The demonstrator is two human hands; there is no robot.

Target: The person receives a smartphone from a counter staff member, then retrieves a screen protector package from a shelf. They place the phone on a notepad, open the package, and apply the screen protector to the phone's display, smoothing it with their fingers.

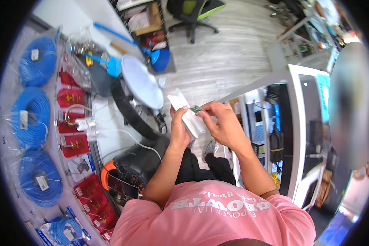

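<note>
In front of my body, my left hand [179, 125] is closed around a long, narrow white carton [197, 128], which is tilted, with a flap standing out at its far end. My right hand [222, 119] pinches a small green piece [195, 109] that looks like a circuit board, between thumb and fingers. That piece sits just over the carton, close to my left thumb. Whether it touches the carton I cannot tell. The inside of the carton is mostly hidden from this angle.
Coils of blue cable [32, 119] and red packets [74, 145] hang along the left wall. A round white tabletop [142, 81] and a black bag [145, 160] stand left of my arms. To the right is a white-framed display cabinet [294, 123]; a swivel chair [194, 14] is farther off.
</note>
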